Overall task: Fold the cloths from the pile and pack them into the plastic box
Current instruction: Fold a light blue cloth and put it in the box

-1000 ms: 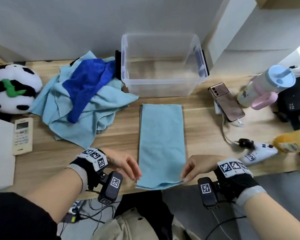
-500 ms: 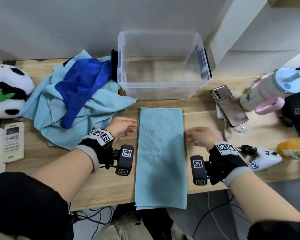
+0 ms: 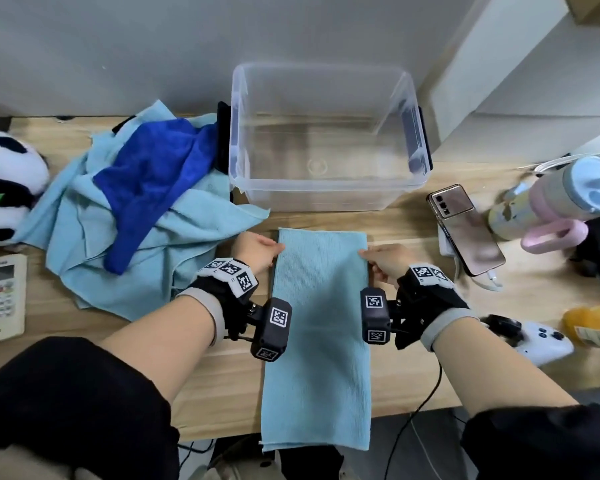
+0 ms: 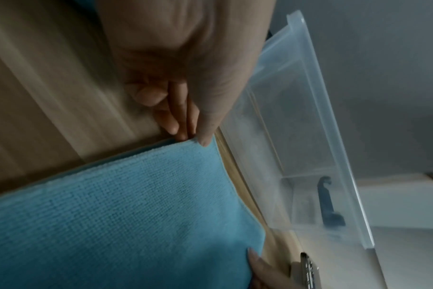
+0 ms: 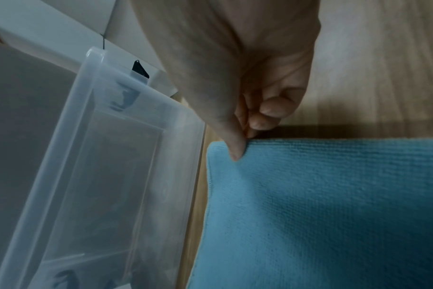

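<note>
Cloth (image 3: 321, 299) in light blue lies flat as a long, narrow strip just in front of the plastic box (image 3: 326, 140). Its long axis runs straight away from the box toward the person, the far short edge close to the box's front wall and the near end hanging over the table (image 3: 413, 375) edge. It looks already doubled lengthwise, so this fold is judged about halfway done: the strip must yet be folded end to end, then lifted into the box.

The left hand (image 3: 255, 252) pinches the far left corner of the strip, thumb on top and fingers tucked at the edge; the right hand (image 3: 383, 259) pinches the far right corner the same way. Both corners sit just short of the box.

Through its clear walls the box shows nothing inside, so nothing is packed yet. Left of the box, touching its side, the pile (image 3: 129, 223) waits unfolded: several light blue cloths with a dark blue cloth (image 3: 153, 174) draped on top. Most of the task, by this showing, remains.
</note>
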Available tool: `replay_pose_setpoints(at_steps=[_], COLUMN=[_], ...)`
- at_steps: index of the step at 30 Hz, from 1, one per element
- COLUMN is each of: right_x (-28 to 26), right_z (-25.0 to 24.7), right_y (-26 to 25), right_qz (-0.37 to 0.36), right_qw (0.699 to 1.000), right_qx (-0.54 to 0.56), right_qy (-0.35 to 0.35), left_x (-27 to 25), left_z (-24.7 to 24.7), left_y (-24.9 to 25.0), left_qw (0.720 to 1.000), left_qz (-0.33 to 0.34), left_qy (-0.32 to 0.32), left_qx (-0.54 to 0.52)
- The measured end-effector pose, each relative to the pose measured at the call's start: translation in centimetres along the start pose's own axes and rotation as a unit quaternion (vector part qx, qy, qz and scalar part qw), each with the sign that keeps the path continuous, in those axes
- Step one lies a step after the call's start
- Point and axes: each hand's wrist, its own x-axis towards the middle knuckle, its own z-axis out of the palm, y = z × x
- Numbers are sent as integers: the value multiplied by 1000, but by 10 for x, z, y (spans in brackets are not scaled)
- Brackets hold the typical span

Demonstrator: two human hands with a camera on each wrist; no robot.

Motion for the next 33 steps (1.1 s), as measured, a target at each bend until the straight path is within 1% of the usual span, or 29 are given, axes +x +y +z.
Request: replay_pose_setpoints(at_steps=[3, 6, 8, 11, 13, 16, 19, 21, 23, 27, 30, 33], right_x=[1, -2, -1, 1, 1, -2, 1, 2, 3, 2, 6, 8], right_z=[1, 1, 1, 2, 1, -1, -2, -2, -2, -4, -5, -4], right_y=[-3, -7, -6, -6, -9, -15, -15, -11, -7, -5, -4, -3], right_qz=[-25, -59, -78, -84, -82, -62, -30, -22, -27, -47, -70, -101], right_qw=[999, 994, 989, 984, 987, 995, 998, 998, 999, 998, 996, 989], right_qx=[-45, -85, -117, -152, -133, -67, -10, 10, 0, -2, -25, -82], right_qy=[4, 35, 43, 46, 39, 34, 47, 54, 48, 33, 48, 68], left_x=[3, 4, 4, 4, 3, 3, 4, 6, 6, 4, 5, 5], left_z=[0, -3, -3, 2, 4, 7, 10, 11, 12, 12, 12, 9], left_y=[-4, -10, -10, -8, -4, 0, 2, 2, 4, 7, 6, 3], left_qw=[999, 997, 997, 999, 999, 998, 999, 998, 997, 998, 997, 997], left_qz=[0, -5, 3, 11, 22, 33, 16, 2, -2, -7, -7, -10], left_qy=[22, 34, 33, 30, 40, 47, 38, 42, 53, 35, 40, 45], left_qx=[39, 70, 63, 25, 24, 28, 35, 47, 54, 60, 60, 69])
